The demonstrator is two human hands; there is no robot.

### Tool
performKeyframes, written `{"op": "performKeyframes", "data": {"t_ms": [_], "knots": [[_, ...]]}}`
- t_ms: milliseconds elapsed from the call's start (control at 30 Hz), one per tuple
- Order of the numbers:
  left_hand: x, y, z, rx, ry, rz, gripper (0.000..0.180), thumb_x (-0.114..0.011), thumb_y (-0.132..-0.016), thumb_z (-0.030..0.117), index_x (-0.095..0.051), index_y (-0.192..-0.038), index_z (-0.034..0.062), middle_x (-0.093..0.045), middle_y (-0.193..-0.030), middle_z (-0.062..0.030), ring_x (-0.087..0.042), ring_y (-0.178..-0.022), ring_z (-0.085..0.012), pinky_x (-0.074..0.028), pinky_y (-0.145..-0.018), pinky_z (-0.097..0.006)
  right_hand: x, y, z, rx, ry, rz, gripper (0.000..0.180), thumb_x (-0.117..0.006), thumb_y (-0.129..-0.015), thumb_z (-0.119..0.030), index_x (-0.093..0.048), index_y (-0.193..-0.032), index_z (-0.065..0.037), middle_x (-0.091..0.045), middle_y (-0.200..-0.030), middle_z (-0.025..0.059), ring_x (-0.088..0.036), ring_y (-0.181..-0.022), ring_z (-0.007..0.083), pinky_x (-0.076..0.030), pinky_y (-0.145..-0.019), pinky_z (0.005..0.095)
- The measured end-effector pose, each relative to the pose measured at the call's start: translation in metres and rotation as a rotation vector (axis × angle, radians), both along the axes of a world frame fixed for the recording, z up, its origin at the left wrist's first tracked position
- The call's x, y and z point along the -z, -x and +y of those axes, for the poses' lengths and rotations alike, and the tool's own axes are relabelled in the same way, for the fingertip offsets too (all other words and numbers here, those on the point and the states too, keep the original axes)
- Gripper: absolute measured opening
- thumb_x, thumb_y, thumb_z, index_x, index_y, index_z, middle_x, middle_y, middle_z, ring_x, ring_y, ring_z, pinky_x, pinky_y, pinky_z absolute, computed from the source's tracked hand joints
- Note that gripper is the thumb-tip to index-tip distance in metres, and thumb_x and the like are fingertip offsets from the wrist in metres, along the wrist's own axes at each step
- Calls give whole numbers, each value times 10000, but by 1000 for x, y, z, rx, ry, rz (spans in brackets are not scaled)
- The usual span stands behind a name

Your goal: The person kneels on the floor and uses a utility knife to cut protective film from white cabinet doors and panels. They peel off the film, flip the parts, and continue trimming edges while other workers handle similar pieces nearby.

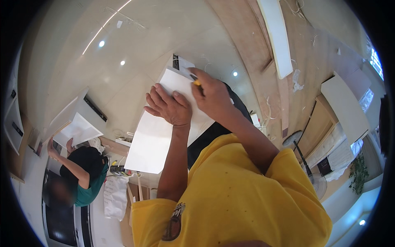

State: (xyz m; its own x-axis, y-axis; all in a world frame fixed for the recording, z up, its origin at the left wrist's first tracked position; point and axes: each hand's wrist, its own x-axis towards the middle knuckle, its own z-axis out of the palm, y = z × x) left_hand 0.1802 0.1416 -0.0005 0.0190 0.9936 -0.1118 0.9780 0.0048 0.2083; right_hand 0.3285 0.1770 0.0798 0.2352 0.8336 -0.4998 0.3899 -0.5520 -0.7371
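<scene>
A large white sheet point(149, 142) stretches in front of me over a pale panel. My left hand point(169, 107) lies flat on it with the fingers stretched out. Near the sheet's far right edge, my right hand point(214, 94) is closed around a yellow-and-black utility knife point(196, 80). The knife is slightly blurred, and I cannot tell whether its blade touches the sheet. Beyond the hands, the panel's far end shows a dark strip point(176, 61). My black-clad leg point(207, 139) is partly visible under the work.
At the left, a co-worker in a green top point(94, 181) holds another white sheet point(78, 129). Wooden boards point(238, 31) and a long white panel point(277, 41) lie at the far right. A stand fan point(319, 185) and a green plant point(358, 173) stand to the right.
</scene>
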Motion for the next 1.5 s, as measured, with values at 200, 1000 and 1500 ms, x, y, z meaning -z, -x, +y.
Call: {"op": "performKeyframes", "data": {"t_ms": [200, 1000, 1500], "knots": [[4, 1, -5, 0, -25, 6, 763, -511, -975, 512, -302, -1544, 49, -359, -1503, -149, -288, -1438, -415, -38, -1178, -638, -2, 37, 8, 29, -12, 68, 416, -584, -929, -110, -513, -1329, -22, -670, -1183, 218, -694, -942, 398, -573, -791, 446], [-2, 0, -1, -9, 20, 4, 630, -419, -1008, 350, -345, -1525, -4, -354, -1539, -186, -257, -1445, -436, -77, -1152, -689, -29, -33, -66, 68, 324, -100, 357, -625, -980, -186, -570, -1297, -31, -675, -1169, 232, -670, -1035, 392, -557, -812, 409], [-8, -8, -2, -41, -43, -45, 603, -457, -1004, 326, -380, -1522, 26, -358, -1551, -194, -268, -1459, -421, -95, -1168, -671, 55, -103, -89, 7, 272, 281, 324, -708, -920, -199, -648, -1187, -25, -684, -843, 70, -609, -740, 148, -499, -720, 283]]}}
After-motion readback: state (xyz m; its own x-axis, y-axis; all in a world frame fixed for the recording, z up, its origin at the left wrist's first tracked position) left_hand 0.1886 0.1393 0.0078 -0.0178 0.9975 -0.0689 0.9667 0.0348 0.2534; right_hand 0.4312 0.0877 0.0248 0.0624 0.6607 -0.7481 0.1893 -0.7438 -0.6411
